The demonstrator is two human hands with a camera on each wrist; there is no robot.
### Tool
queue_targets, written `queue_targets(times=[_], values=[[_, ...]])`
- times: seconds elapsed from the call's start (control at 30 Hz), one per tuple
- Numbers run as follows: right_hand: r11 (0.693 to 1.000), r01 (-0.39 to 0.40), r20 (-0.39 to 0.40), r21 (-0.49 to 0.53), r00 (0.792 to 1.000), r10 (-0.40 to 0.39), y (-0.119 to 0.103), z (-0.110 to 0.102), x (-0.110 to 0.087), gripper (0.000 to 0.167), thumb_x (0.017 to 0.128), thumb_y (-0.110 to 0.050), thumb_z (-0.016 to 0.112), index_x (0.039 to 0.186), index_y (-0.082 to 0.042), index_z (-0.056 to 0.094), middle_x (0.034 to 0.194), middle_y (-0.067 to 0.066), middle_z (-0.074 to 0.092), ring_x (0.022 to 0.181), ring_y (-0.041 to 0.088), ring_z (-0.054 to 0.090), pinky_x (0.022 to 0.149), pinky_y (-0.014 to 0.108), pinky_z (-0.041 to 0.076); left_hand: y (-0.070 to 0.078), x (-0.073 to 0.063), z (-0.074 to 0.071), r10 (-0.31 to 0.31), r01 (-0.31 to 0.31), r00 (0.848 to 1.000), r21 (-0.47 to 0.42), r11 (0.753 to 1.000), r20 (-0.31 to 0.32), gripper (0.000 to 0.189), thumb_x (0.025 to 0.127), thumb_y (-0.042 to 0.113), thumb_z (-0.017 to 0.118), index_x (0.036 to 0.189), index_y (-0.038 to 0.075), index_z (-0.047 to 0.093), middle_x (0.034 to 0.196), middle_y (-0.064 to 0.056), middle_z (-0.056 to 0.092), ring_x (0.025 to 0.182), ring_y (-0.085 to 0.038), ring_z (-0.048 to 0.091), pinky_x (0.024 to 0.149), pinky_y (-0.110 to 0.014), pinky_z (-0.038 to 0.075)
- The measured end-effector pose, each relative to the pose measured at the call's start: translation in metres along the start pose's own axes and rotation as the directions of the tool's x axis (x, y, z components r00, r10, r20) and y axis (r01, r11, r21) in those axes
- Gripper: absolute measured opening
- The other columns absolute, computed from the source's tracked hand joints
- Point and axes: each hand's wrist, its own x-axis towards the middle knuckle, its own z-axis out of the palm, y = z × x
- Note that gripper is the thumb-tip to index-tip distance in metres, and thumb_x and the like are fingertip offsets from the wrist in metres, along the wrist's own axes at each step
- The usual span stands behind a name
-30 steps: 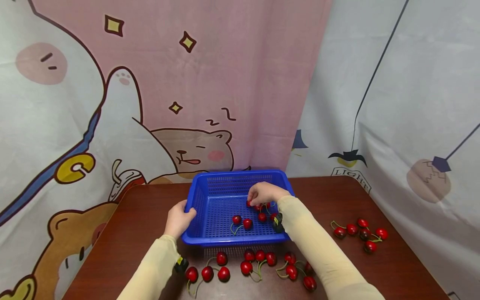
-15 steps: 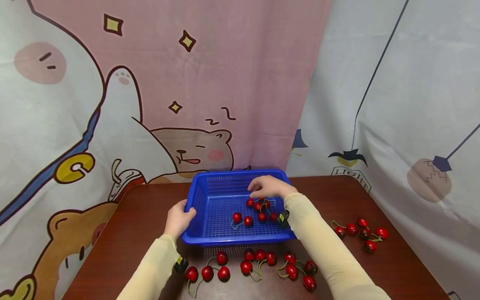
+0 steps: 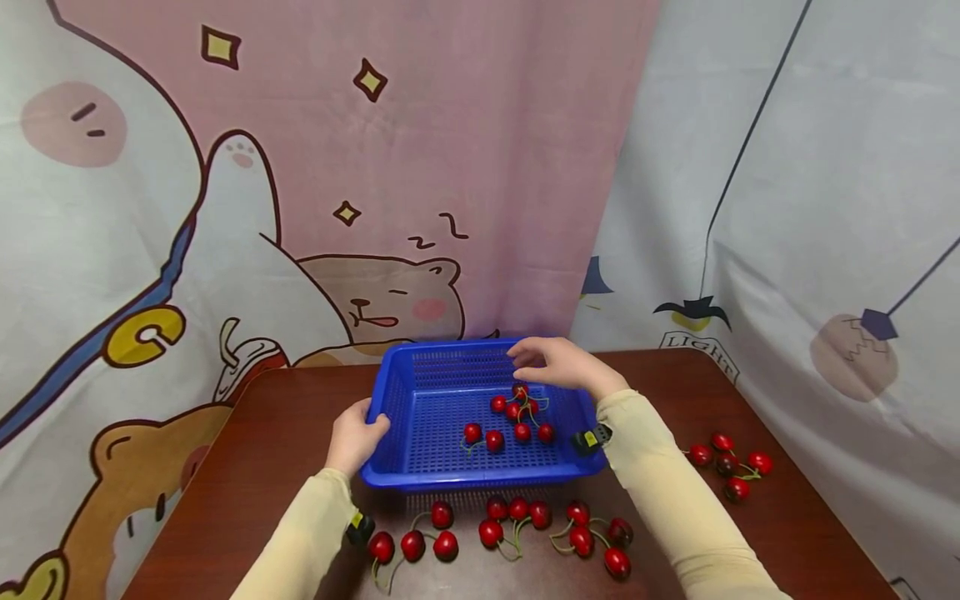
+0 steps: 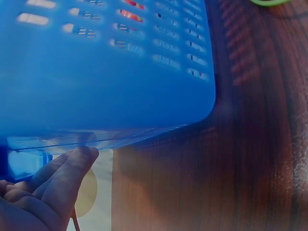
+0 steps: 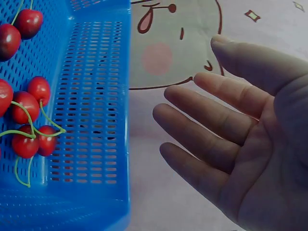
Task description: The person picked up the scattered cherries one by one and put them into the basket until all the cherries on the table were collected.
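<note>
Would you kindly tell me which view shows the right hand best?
The right wrist view, where the right hand appears large, with all its fingers showing and nothing held. The head view shows it smaller, over the basket; the left wrist view does not show it.

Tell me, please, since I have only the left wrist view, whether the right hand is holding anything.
Observer: No, the right hand is open, with nothing in its grasp.
Operator: Thank you; what might be the red showing through the blue basket?
Observer: Most likely cherries, as several red ones lie inside it.
Operator: And are there any outside it, please?
Observer: Yes, further cherries lie on the table, along its near side and off to its right.
</note>
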Motion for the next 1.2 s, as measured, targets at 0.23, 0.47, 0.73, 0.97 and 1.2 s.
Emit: queue_targets(times=[0.23,0.47,0.73,0.97,1.2], values=[[1.000,0.017,-0.062,-0.024,0.998,-0.018,-0.002,-0.006,-0.022,0.046,0.095,-0.028,0.066,0.135,-0.006,0.058,0.130,0.012,0.063,0.119,0.029,0.059,0.099,0.051,0.046,0.000,-0.001,-0.001,-0.007,0.007,1.000,-0.004,1.000,0.004,0.044,0.092,0.011,0.058,0.129,-0.013,0.055,0.113,-0.029,0.066,0.096,-0.038,0.067,0.084,-0.054,0.054],[1.000,-0.014,-0.115,-0.018,0.993,0.012,0.005,-0.016,-0.047,0.053,0.095,-0.029,0.067,0.140,-0.007,0.053,0.137,0.012,0.058,0.126,0.032,0.053,0.101,0.053,0.044,0.000,0.000,0.000,-0.008,0.008,1.000,-0.008,1.000,0.006,0.043,0.092,0.011,0.058,0.128,-0.011,0.056,0.113,-0.028,0.066,0.096,-0.037,0.067,0.084,-0.053,0.054],[0.999,-0.048,-0.198,0.006,0.979,0.048,0.024,-0.023,-0.076,0.058,0.093,-0.027,0.069,0.143,-0.005,0.050,0.139,0.016,0.055,0.128,0.035,0.051,0.101,0.056,0.043,0.001,-0.001,-0.001,-0.006,0.006,1.000,-0.006,1.000,0.010,0.042,0.092,0.010,0.057,0.129,-0.011,0.056,0.113,-0.028,0.066,0.096,-0.037,0.067,0.084,-0.053,0.054],[0.993,-0.104,-0.224,-0.054,0.971,0.089,0.042,-0.023,-0.101,0.063,0.093,-0.032,0.069,0.144,-0.003,0.048,0.140,0.018,0.054,0.128,0.039,0.050,0.099,0.059,0.043,0.000,-0.001,-0.001,0.006,-0.006,1.000,-0.006,1.000,-0.001,0.041,0.091,0.010,0.058,0.127,-0.011,0.057,0.111,-0.027,0.067,0.094,-0.036,0.067,0.082,-0.052,0.055],[0.983,-0.149,-0.226,-0.103,0.966,0.123,0.060,-0.018,-0.124,0.066,0.092,-0.036,0.069,0.144,-0.001,0.047,0.142,0.023,0.051,0.130,0.043,0.046,0.101,0.062,0.039,-0.001,0.000,0.000,-0.001,0.001,1.000,-0.013,1.000,0.008,0.042,0.092,0.010,0.058,0.128,-0.012,0.056,0.112,-0.028,0.066,0.095,-0.037,0.067,0.082,-0.053,0.055]])
